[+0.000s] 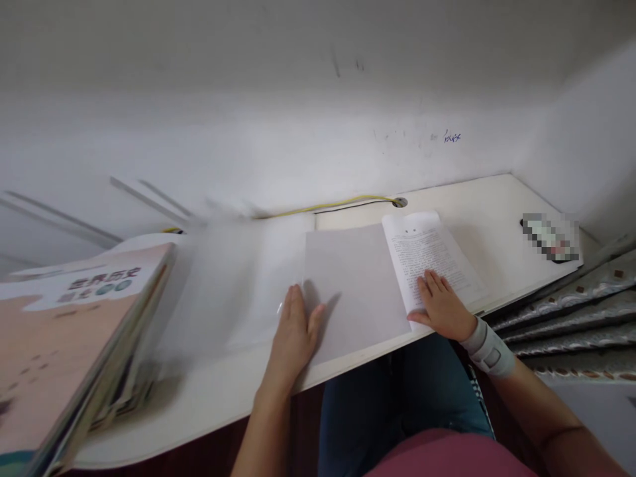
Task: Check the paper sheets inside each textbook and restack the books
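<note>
Across the white desk (pixel 497 212) lies an open book (pixel 355 285), a translucent sheet (pixel 248 271) at its left. The person's left hand (pixel 293 328) rests open where they meet; the right hand (pixel 444 308) lies flat on the printed page (pixel 415 255).

Left hand (pixel 294 331): extended over translucent sheet (pixel 248 271). Right hand (pixel 444 310), grey wristband (pixel 489 349) on: lying on printed page (pixel 412 252). Grey panel (pixel 355 278): between the hands. Book stack (pixel 74 318): left of left hand. Yellow cable (pixel 342 201): beyond both hands. Pixelated object (pixel 549 236): right of right hand.
</note>
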`<state>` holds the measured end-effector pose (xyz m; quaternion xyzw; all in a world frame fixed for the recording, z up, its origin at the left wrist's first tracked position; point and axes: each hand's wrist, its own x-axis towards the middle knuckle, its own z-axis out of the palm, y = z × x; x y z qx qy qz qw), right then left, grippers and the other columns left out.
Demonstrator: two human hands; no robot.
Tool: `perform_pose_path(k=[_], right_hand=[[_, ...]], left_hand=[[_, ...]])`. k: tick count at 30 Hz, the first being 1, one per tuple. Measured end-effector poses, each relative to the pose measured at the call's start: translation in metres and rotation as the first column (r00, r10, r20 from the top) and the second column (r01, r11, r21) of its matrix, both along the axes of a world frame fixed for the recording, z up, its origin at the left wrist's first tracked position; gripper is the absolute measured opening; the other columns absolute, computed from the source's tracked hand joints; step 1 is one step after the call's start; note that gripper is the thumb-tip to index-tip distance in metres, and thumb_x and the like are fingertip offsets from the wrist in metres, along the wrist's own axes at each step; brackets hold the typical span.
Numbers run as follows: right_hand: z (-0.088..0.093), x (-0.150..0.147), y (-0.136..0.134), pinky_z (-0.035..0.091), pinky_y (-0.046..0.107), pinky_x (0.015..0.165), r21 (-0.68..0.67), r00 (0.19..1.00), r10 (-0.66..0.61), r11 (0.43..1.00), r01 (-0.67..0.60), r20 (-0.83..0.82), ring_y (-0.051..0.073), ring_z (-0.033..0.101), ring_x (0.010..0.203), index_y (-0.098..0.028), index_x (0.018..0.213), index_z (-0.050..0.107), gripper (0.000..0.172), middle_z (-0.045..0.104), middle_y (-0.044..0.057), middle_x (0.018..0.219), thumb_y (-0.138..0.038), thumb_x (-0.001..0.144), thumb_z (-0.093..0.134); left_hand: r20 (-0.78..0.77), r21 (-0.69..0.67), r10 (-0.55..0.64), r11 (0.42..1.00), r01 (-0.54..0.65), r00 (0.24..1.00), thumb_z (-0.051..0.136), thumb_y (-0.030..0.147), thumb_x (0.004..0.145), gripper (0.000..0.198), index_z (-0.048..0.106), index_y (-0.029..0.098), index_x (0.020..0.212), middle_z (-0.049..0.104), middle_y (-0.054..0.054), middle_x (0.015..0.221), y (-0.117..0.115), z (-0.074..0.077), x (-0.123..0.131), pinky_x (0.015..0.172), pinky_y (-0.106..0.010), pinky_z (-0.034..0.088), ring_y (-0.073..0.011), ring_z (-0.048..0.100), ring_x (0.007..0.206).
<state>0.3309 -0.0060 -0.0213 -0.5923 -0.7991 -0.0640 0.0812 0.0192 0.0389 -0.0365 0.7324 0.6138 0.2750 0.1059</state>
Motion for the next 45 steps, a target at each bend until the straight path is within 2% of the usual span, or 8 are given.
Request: perform_pose_path(k=[6,10,14,19,26,34,39,45], right_hand=[[0.008,-0.012,-0.001,0.038,0.050,0.098,-0.020,0.993,-0.094,0.995,0.095,0.067,0.040,0.043,0.124,0.004,0.127,0.048,0.085,0.044,0.033,0.133,-0.068,0.080,0.041],[0.033,0.000,0.028,0.044,0.041,0.092,-0.097,0.998,-0.022,0.995,0.029,0.066,0.031,0.054,0.114,-0.003,0.119,0.055,0.065,0.057,0.026,0.122,-0.056,0.091,0.031],[0.049,0.027,0.086,0.027,0.049,0.107,-0.149,0.980,0.160,0.979,-0.143,0.115,0.031,0.028,0.136,-0.007,0.136,0.040,0.054,0.033,0.020,0.146,-0.041,0.095,0.032],[0.038,0.039,0.129,0.019,0.055,0.108,-0.359,0.956,0.271,0.908,-0.215,0.113,0.034,0.018,0.139,-0.009,0.144,0.026,0.083,0.018,0.020,0.151,-0.064,0.084,0.042],[0.018,0.026,0.115,0.021,0.049,0.109,-0.284,0.981,0.168,0.949,-0.136,0.091,0.037,0.022,0.137,-0.004,0.143,0.028,0.091,0.022,0.027,0.148,-0.071,0.082,0.032],[0.022,0.026,0.111,0.012,0.049,0.112,-0.305,0.986,0.065,0.952,-0.015,0.154,0.035,0.020,0.138,0.002,0.142,0.026,0.094,0.023,0.027,0.148,-0.071,0.083,0.028],[0.023,0.029,0.114,0.009,0.059,0.109,-0.263,0.989,0.021,0.965,0.019,0.149,0.035,0.025,0.137,-0.003,0.142,0.030,0.088,0.027,0.025,0.147,-0.069,0.085,0.026],[0.024,0.009,0.078,0.008,0.061,0.109,-0.001,0.984,0.135,0.991,-0.135,0.116,0.034,0.031,0.134,-0.003,0.137,0.039,0.070,0.039,0.025,0.141,-0.055,0.091,0.034]], left_hand=[[-0.002,-0.024,0.002,1.000,-0.002,1.000,0.035,0.051,0.089,0.071,0.026,0.006,0.142,0.033,-0.024,0.145,-0.002,0.000,0.003,0.107,-0.054,0.029,-0.0339,0.025,0.137],[-0.004,-0.054,0.002,0.999,-0.002,1.000,0.035,0.051,0.089,0.071,0.028,0.004,0.141,0.035,-0.024,0.144,-0.003,0.002,0.004,0.108,-0.053,0.028,-0.0345,0.025,0.137],[-0.027,-0.014,-0.015,1.000,0.015,1.000,0.037,0.052,0.088,0.070,0.032,0.005,0.140,0.037,-0.024,0.143,-0.003,0.001,0.005,0.107,-0.054,0.029,-0.0352,0.025,0.137],[-0.037,0.025,-0.023,0.999,0.024,0.999,0.034,0.057,0.089,0.072,0.032,0.007,0.141,0.036,-0.023,0.144,-0.001,-0.006,0.004,0.108,-0.054,0.029,-0.0341,0.025,0.137],[-0.035,0.009,0.011,1.000,-0.010,0.999,0.032,0.060,0.088,0.077,0.029,0.004,0.142,0.035,-0.024,0.144,-0.001,-0.011,0.001,0.106,-0.056,0.030,-0.0362,0.024,0.137],[-0.036,0.013,0.026,1.000,-0.025,0.999,0.030,0.061,0.087,0.081,0.030,-0.002,0.138,0.039,-0.029,0.139,0.000,-0.007,0.003,0.104,-0.057,0.032,-0.0384,0.030,0.134],[-0.022,-0.008,0.024,1.000,-0.024,0.999,0.032,0.061,0.086,0.082,0.032,-0.002,0.137,0.038,-0.028,0.140,-0.001,-0.001,0.005,0.106,-0.055,0.031,-0.0380,0.031,0.134],[0.052,-0.013,0.116,0.993,-0.116,0.992,0.035,0.050,0.089,0.063,0.038,0.007,0.134,0.048,-0.023,0.134,-0.007,0.014,0.007,0.102,-0.050,0.038,-0.0324,0.045,0.125]])
